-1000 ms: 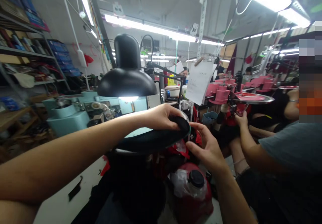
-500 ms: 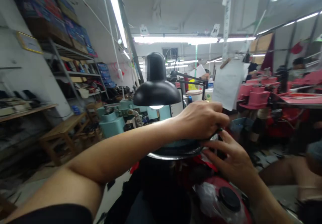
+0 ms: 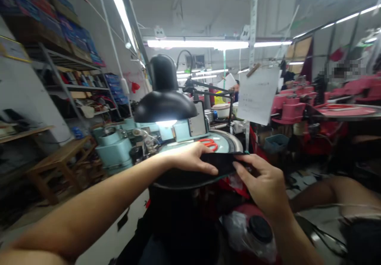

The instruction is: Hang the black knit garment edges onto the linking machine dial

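Round table [image 3: 237, 141]: just beyond the grip, bearing red scissors [image 3: 210, 143].
Black fabric [image 3: 222, 163]: between both hands.
Left hand [image 3: 193, 157]: thumb pressing it.
Right hand [image 3: 266, 181]: pinching its end.
Handwork: apparently straightening; next move calls for even tension.

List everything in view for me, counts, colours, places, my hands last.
Cloth: 1, black, in both hands
Scissors: 1, red-handled, on table
Table: 1, pale, round, beyond cloth
Lamp: 1, black, centre
Blue machine: at least 1, pale blue, left
Pink machines: several, pink, right
Papers: several, white, right of lamp
Bin: 1, blue, right
Container: 1, dark red, black-capped, lower right
Shelves: several, grey, left
Bench: 1, brown, left
Lights: several, white, overhead
Co-worker's leg: 1, bare, lower right
Left hand: 1, bare, on cloth
Right hand: 1, bare, on cloth
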Tool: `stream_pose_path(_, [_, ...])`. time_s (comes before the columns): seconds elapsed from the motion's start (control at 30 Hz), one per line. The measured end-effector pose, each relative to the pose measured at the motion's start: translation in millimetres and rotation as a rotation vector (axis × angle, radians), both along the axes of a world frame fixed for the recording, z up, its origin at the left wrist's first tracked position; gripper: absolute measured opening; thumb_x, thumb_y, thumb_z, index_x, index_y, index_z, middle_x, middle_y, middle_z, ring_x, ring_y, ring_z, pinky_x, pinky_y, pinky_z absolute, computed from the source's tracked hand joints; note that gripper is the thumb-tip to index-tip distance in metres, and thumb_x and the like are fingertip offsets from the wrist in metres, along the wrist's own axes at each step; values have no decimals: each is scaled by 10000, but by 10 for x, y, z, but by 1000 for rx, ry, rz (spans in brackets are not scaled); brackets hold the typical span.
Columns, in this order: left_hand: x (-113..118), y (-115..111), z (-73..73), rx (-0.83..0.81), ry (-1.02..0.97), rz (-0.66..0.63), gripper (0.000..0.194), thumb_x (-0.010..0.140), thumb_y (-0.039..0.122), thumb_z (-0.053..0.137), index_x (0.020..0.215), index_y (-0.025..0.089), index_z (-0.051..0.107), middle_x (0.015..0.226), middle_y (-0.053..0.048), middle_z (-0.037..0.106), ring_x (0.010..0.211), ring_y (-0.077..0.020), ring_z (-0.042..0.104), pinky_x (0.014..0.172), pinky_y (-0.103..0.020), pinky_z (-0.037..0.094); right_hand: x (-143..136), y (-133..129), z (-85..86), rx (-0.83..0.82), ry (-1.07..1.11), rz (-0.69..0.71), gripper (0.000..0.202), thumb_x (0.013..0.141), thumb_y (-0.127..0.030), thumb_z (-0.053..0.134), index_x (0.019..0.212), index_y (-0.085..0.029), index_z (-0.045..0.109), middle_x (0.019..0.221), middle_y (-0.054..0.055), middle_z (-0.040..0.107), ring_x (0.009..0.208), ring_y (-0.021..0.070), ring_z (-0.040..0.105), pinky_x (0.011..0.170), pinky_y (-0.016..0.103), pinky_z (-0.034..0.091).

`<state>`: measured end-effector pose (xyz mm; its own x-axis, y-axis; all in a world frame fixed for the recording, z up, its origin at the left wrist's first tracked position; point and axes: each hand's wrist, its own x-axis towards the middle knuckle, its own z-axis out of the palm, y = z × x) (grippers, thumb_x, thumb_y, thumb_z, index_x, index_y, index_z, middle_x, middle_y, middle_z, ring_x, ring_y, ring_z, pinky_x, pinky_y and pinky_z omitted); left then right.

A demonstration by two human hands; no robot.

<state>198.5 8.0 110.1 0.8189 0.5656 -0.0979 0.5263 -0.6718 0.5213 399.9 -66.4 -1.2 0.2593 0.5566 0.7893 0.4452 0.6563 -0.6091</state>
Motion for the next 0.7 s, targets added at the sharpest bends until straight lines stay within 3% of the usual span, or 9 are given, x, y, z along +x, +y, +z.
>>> stream_pose_path(0.17, [35,61,-42,-130,-144,-6,325,772,450,747,837,132,727,718,-2,675,654,-143,590,640,-226,472,7,-72,-99,-179,329,84,200,773,-347,782,881,-198,704,595,-19,628,481,122,548,421,210,446])
stream_pose_path(0.37, [73,82,-121,-233,-195,-34,267,730,381,796,800,130,740,703,-12,676,668,-158,600,653,-238,480,160,-313,-198,-46,376,10,200,709,-273,843,837,-217,699,707,-13,677,576,117,628,522,184,521])
stream_pose_path(0.53, [4,67,-37,-136,-119,-37,351,763,462,758,885,133,750,743,-14,689,692,-165,614,651,-229,473,67,-189,-186,-44,306,-66,155,752,-291,800,815,-203,689,680,-10,650,556,114,585,526,207,507])
stream_pose_path(0.6, [-48,29,5,-57,-36,-5,400,776,498,736,956,141,749,813,-24,717,726,-175,633,648,-224,475,15,-107,-172,-123,359,-13,221,746,-332,802,848,-193,664,645,-11,633,511,115,556,466,212,475])
stream_pose_path(0.7, [-93,-14,11,-5,-27,12,378,805,470,711,1006,152,751,885,-32,742,781,-185,656,687,-225,492,-7,-74,-168,-247,488,193,370,711,-359,831,952,-200,600,624,-26,614,502,127,557,442,219,471])
